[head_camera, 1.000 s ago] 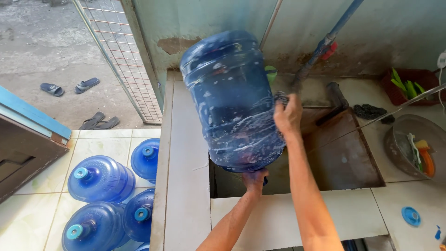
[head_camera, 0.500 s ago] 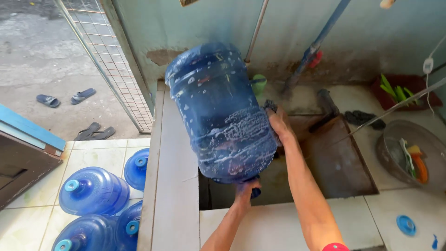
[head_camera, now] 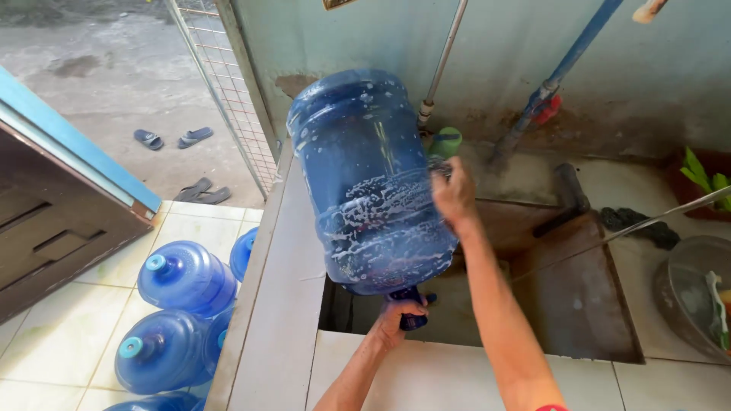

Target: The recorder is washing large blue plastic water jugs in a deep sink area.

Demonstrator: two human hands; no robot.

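A large blue water jug (head_camera: 369, 179) hangs upside down and tilted over a tiled sink basin (head_camera: 487, 320), soapy water sloshing inside it. My left hand (head_camera: 400, 320) grips the jug's neck from below. My right hand (head_camera: 454, 194) presses flat against the jug's right side, holding it steady.
Several blue jugs (head_camera: 183, 278) lie on the tiled floor to the left of the sink wall (head_camera: 282, 281). A wire gate (head_camera: 225, 84) and sandals (head_camera: 171, 138) are beyond. Pipes (head_camera: 548, 87) run down the back wall. A metal bowl (head_camera: 697, 301) sits at the right.
The jug has shifted right and stands more upright over the basin. My right hand has slid higher on its side; the left still holds the neck.
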